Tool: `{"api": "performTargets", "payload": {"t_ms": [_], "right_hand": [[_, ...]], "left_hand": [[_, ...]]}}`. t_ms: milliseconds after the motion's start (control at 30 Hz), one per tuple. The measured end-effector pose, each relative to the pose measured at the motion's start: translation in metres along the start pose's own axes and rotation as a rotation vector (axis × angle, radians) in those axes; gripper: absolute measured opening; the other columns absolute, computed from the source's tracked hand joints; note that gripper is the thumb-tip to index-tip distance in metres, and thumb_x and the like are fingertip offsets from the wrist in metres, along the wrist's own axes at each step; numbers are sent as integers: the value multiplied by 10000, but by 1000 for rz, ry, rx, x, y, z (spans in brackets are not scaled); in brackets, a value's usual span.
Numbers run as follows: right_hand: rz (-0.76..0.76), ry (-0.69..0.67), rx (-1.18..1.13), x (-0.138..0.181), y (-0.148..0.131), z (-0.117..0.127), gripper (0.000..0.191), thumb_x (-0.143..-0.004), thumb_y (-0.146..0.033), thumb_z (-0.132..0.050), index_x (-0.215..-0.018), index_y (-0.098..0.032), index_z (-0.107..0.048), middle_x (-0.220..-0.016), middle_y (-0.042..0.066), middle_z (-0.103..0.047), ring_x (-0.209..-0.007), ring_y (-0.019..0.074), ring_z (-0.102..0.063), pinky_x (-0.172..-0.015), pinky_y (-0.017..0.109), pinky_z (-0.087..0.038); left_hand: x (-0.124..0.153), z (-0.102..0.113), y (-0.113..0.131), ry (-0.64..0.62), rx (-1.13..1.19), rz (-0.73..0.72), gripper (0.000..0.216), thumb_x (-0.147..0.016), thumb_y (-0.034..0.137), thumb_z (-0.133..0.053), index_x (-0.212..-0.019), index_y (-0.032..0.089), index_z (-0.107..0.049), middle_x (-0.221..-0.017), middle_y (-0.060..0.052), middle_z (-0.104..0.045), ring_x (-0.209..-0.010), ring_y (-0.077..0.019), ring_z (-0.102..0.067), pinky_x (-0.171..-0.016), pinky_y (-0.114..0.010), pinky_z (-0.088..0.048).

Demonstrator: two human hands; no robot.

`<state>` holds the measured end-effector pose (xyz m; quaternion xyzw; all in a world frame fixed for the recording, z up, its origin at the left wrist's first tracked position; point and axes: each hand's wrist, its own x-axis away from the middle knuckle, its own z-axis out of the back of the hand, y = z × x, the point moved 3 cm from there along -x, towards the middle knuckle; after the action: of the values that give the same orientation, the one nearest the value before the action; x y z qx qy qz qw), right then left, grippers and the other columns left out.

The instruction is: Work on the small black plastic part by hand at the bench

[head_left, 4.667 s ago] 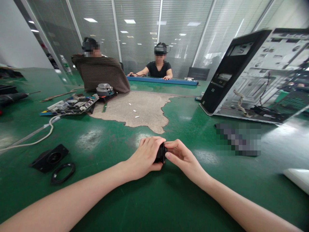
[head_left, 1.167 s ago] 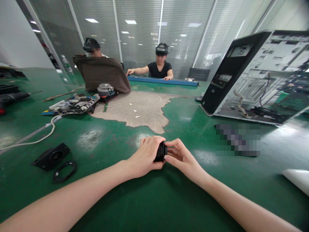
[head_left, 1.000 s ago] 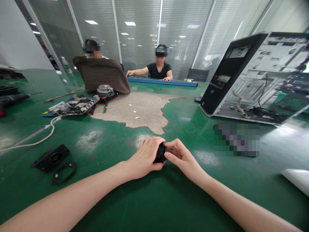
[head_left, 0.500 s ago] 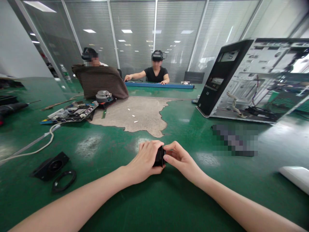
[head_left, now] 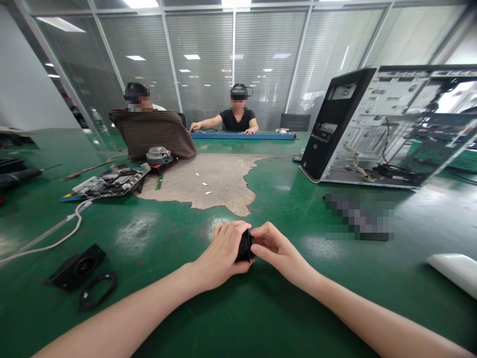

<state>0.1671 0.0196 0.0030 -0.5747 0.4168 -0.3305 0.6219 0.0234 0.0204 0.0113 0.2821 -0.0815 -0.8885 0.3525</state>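
A small black plastic part (head_left: 244,245) with a wider rim on its right side is between my hands, just over the green table. My left hand (head_left: 227,247) is closed around its left side, fingers over the top and thumb beneath. The thumb and fingertips of my right hand (head_left: 274,247) grip the rim side from the right. My fingers hide much of the part, so I cannot make out its exact kind. Off to the left lie a black housing (head_left: 79,267) with a round opening and a black ring (head_left: 97,290).
A circuit board (head_left: 108,180) and a white cable (head_left: 67,227) lie at left. An open computer case (head_left: 335,124) stands at right, with a blurred dark object (head_left: 357,216) before it. A brown cloth-covered object (head_left: 152,132) is further back. Two people (head_left: 238,114) sit opposite.
My view has tilted slightly upward, so the background sits lower in the picture. Both hands keep their grip on the black part, with hardly any visible finger movement.
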Motion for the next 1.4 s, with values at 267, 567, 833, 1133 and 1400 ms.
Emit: {"api": "performTargets", "payload": {"t_ms": [267, 567, 833, 1133, 1400], "right_hand": [[-4, -51, 36, 2, -3, 0, 281, -739, -276, -616, -960, -228, -449, -946, 9, -539, -952, 152, -547, -896, 360, -428], [30, 26, 82, -1, -1, 1, 253, -769, -277, -581, -979, -226, -449, -967, 21, -523, -939, 154, -538, -839, 336, -445], [30, -12, 66, 1, -3, 0, 214, -744, -274, -610, -907, -222, -481, -922, 4, -529, -919, 144, -552, -860, 327, -445], [10, -25, 67, 0, -1, 0, 266, -761, -286, -590, -984, -230, -456, -961, 21, -548, -940, 156, -552, -867, 342, -437], [-7, 38, 63, -2, -2, -1, 225, -757, -309, -590, -920, -214, -468, -914, 14, -535, -870, 150, -560, -772, 312, -468]], "left_hand": [[0, 1, 0, -12, 8, 2, 580, -704, 195, -583, -1185, 208, -261, -1145, -94, -445, -1073, -240, -412, -894, -417, -305], [0, 0, 1, -9, 2, 16, 574, -701, 209, -595, -1174, 198, -269, -1139, -93, -447, -1060, -236, -416, -888, -406, -311], [0, 1, 1, -11, 1, 14, 590, -703, 192, -582, -1194, 207, -254, -1154, -94, -437, -1064, -240, -411, -890, -408, -305], [0, 0, 0, 13, 8, 0, 578, -705, 202, -575, -1189, 211, -261, -1159, -100, -443, -1063, -252, -420, -879, -427, -321], [0, 0, 0, 16, -5, -5, 598, -690, 196, -592, -1190, 207, -264, -1145, -97, -449, -1057, -249, -423, -880, -425, -324]]}}
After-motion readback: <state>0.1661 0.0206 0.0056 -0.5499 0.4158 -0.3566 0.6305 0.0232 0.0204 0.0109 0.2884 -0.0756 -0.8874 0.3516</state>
